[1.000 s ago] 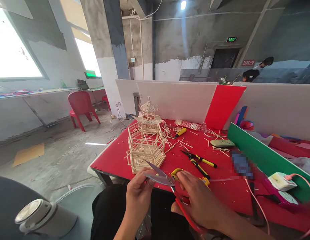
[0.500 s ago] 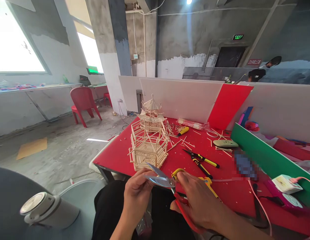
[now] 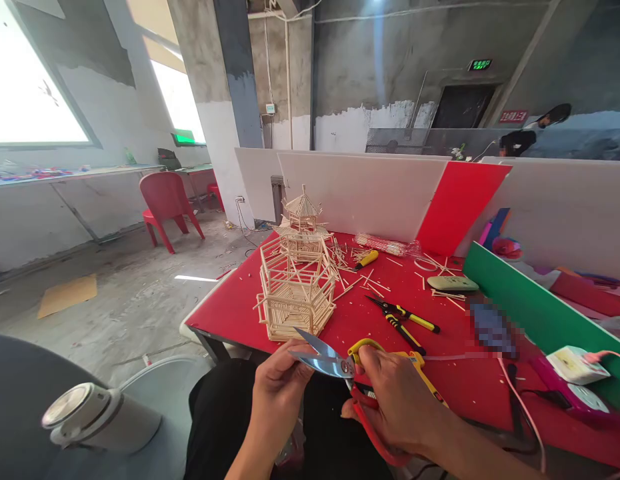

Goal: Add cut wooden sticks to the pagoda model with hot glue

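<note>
We sit in a bare concrete hall [image 3: 370, 60] with bright windows at nine o'clock and a red chair [image 3: 167, 203] at ten o'clock on the dusty floor. Ahead of us is a red table [image 3: 230, 313], backed by white and red boards [image 3: 370, 197] at twelve o'clock and a green panel [image 3: 535, 313] at three o'clock. On the table, at eleven o'clock from our hands, stands a stick pagoda [image 3: 296, 273], its open lower frame nearest us and a roofed tower behind. Loose sticks [image 3: 363, 280] lie scattered at one o'clock of it, with yellow-handled pliers [image 3: 403, 320] at two o'clock from our hands. A grey cylinder [image 3: 97, 420] lies at eight o'clock.

Over the table's near edge, at six o'clock in our view, are the snips [image 3: 325, 357]: their blades gape, pointing toward nine o'clock. Our right hand [image 3: 395, 400] is curled around the red and yellow handles. Our left hand [image 3: 280, 383] pinches its fingertips together at the blades; what it pinches is too small to tell.
</note>
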Action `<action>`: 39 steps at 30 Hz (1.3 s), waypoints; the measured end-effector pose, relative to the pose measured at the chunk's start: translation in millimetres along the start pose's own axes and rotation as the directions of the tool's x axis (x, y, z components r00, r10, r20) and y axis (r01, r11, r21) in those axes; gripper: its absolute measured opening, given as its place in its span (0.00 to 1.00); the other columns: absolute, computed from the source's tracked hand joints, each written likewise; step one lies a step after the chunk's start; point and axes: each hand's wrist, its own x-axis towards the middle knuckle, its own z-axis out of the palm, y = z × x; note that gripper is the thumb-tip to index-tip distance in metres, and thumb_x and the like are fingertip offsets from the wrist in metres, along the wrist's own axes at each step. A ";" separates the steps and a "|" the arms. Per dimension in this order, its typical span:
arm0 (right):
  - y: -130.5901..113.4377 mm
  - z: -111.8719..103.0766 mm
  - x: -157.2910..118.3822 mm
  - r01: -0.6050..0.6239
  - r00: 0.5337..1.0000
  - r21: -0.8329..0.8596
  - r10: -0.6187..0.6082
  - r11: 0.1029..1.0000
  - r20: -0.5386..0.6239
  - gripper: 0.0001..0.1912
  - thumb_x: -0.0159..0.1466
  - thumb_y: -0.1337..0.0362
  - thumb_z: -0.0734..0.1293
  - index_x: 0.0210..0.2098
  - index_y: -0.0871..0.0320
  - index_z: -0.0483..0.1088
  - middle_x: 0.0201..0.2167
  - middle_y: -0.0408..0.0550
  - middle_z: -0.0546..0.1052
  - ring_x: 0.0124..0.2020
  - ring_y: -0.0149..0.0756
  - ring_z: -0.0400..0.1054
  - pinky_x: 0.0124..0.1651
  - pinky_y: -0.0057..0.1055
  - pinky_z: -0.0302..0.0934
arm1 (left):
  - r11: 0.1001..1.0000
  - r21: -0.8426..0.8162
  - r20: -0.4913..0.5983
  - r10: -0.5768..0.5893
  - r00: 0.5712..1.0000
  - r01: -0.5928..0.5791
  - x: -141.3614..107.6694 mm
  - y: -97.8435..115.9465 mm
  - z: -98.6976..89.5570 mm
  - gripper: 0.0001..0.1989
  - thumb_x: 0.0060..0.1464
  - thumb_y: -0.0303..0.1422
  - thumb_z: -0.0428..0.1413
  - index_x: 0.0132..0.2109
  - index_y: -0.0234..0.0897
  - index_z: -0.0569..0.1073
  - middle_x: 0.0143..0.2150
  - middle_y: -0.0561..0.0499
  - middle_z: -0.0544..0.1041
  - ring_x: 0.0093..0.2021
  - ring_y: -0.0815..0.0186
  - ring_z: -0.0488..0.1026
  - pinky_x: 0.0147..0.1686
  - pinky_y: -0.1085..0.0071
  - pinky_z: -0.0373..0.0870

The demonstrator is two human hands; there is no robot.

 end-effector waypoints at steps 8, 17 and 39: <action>1.6 1.1 -4.3 -0.033 0.999 0.030 0.032 0.999 0.035 0.20 0.61 0.52 0.68 0.36 0.52 0.52 0.30 0.43 0.71 0.30 0.40 0.67 0.32 0.33 0.49 | 0.992 -0.107 0.026 -0.063 0.998 0.066 -6.4 -12.9 1.9 0.06 0.57 0.34 0.62 0.39 0.38 0.83 0.32 0.49 0.75 0.35 0.65 0.68 0.37 0.70 0.66; 2.9 3.0 -6.8 0.007 0.998 0.042 -0.005 0.999 -0.063 0.18 0.59 0.57 0.69 0.41 0.53 0.56 0.35 0.46 0.72 0.35 0.42 0.68 0.36 0.33 0.53 | 0.980 -0.185 0.030 -0.069 0.997 0.073 -3.9 -4.1 8.3 0.04 0.56 0.34 0.64 0.37 0.39 0.82 0.31 0.51 0.75 0.32 0.69 0.68 0.34 0.75 0.65; 5.7 -5.4 -11.7 -0.189 0.982 0.150 0.185 0.971 0.039 0.14 0.61 0.59 0.69 0.41 0.54 0.61 0.42 0.49 0.73 0.44 0.45 0.67 0.45 0.38 0.59 | 0.923 -0.303 -0.123 -0.284 0.951 0.236 3.0 -11.3 24.1 0.14 0.41 0.39 0.72 0.34 0.37 0.83 0.30 0.51 0.78 0.29 0.72 0.68 0.32 0.78 0.66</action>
